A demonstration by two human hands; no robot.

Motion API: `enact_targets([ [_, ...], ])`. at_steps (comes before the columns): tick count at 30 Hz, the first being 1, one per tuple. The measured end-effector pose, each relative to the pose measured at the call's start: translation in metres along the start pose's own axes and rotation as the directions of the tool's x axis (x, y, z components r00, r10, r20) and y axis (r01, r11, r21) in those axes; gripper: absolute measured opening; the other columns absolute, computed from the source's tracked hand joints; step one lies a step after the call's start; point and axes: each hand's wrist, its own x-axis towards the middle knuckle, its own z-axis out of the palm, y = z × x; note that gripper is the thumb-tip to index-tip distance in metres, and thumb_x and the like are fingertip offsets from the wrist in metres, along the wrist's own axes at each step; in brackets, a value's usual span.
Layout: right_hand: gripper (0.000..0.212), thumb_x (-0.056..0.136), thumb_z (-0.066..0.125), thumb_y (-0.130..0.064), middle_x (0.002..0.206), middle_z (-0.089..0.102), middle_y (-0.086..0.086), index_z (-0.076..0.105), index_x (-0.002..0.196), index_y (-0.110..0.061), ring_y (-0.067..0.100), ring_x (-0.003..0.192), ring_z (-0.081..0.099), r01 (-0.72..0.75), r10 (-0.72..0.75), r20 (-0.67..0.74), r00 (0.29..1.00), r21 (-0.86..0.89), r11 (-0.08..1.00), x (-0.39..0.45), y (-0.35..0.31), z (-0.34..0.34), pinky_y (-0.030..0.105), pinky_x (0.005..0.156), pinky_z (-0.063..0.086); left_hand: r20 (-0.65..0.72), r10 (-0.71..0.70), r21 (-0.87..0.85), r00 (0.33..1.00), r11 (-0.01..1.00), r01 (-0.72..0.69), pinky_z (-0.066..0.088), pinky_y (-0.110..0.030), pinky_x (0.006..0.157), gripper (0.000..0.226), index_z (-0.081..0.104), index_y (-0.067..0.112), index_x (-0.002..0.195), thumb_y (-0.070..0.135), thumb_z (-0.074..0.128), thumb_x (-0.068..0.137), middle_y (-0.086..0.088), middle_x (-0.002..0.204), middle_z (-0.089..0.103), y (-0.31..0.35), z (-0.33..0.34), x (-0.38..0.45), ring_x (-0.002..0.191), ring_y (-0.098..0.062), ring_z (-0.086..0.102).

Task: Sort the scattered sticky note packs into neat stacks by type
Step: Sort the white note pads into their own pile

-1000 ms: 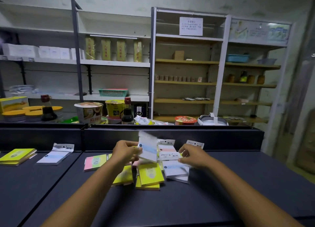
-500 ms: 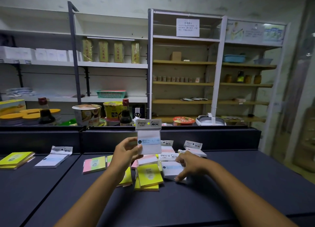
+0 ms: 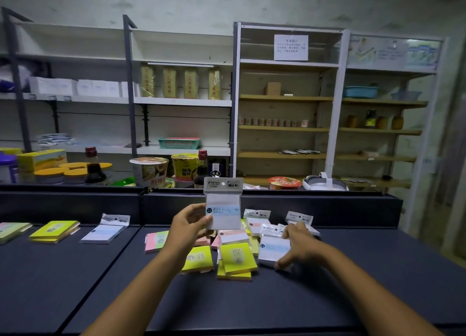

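Note:
My left hand (image 3: 188, 229) holds a white sticky note pack with a blue band (image 3: 223, 207) upright above the pile, its grey header card on top. My right hand (image 3: 300, 246) rests on another white, blue-banded pack (image 3: 271, 250) lying at the pile's right side, thumb at its near edge and fingers at its far edge. The pile holds yellow packs (image 3: 237, 258), a pink and green pack (image 3: 155, 241) and pink-banded white packs (image 3: 233, 236). At far left lie a yellow stack (image 3: 54, 231) and a white blue-banded pack (image 3: 103, 232).
The dark counter (image 3: 252, 303) has a raised back wall (image 3: 315, 209). A seam splits it from a left section (image 3: 50, 272). Behind the wall stand noodle cups (image 3: 150, 170), sauce bottles (image 3: 94, 168) and shelving (image 3: 285, 98).
My left hand lifted the white pack from a tilted blur to upright in front of me. My right hand moved down onto the white pack at the pile's right.

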Motion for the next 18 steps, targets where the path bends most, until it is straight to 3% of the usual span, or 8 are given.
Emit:
enact_targets([
  [3, 0.079, 0.049, 0.089, -0.049, 0.115, 0.027, -0.002, 0.041, 0.107, -0.026, 0.017, 0.108, 0.038, -0.004, 0.006, -0.066, 0.998, 0.018, 1.000, -0.004, -0.002, -0.001, 0.032, 0.089, 0.044, 0.008, 0.017, -0.004, 1.000, 1.000, -0.017, 0.060, -0.036, 0.078, 0.021, 0.064, 0.013, 0.109, 0.002, 0.064, 0.091, -0.014, 0.110, 0.070, 0.004, -0.004, -0.001, 0.102, -0.030, 0.069],
  [7, 0.070, 0.057, 0.090, -0.039, 0.112, 0.027, -0.004, 0.041, 0.105, -0.027, 0.011, 0.094, 0.044, 0.001, 0.011, -0.104, 0.995, 0.108, 0.994, -0.006, -0.005, -0.005, 0.016, 0.063, 0.037, 0.034, 0.037, 0.004, 0.999, 0.999, -0.037, 0.060, -0.031, 0.073, 0.021, 0.064, 0.015, 0.109, 0.003, 0.063, 0.091, -0.011, 0.108, 0.071, 0.010, -0.009, -0.001, 0.101, -0.027, 0.069],
  [11, 0.050, 0.068, 0.084, -0.015, 0.115, 0.039, 0.002, 0.049, 0.101, -0.025, 0.007, 0.074, 0.050, 0.028, 0.015, -0.173, 0.985, 0.241, 0.970, -0.004, -0.014, 0.000, 0.007, 0.051, 0.037, 0.055, 0.036, -0.002, 0.998, 0.999, -0.036, 0.060, -0.027, 0.068, 0.020, 0.064, 0.019, 0.103, 0.002, 0.063, 0.091, -0.010, 0.106, 0.071, 0.013, -0.025, 0.001, 0.098, -0.024, 0.070],
  [14, 0.052, 0.064, 0.089, -0.015, 0.115, 0.046, 0.003, 0.055, 0.102, -0.022, 0.009, 0.074, 0.053, 0.032, 0.034, -0.216, 0.976, 0.294, 0.955, -0.007, -0.027, 0.006, 0.009, 0.056, 0.040, 0.065, 0.017, 0.009, 0.998, 1.000, -0.018, 0.060, -0.027, 0.070, 0.020, 0.064, 0.016, 0.104, 0.002, 0.063, 0.091, -0.011, 0.108, 0.071, 0.014, -0.047, 0.002, 0.100, -0.025, 0.069],
  [18, 0.041, 0.069, 0.089, -0.028, 0.112, 0.059, 0.004, 0.063, 0.099, -0.018, 0.015, 0.091, 0.060, 0.054, 0.092, -0.328, 0.940, 0.410, 0.911, -0.013, -0.052, 0.011, 0.019, 0.068, 0.044, 0.063, 0.002, -0.004, 0.998, 1.000, -0.002, 0.059, -0.024, 0.066, 0.020, 0.065, 0.016, 0.103, 0.001, 0.063, 0.091, -0.012, 0.106, 0.071, 0.016, -0.081, 0.005, 0.099, -0.026, 0.070],
])
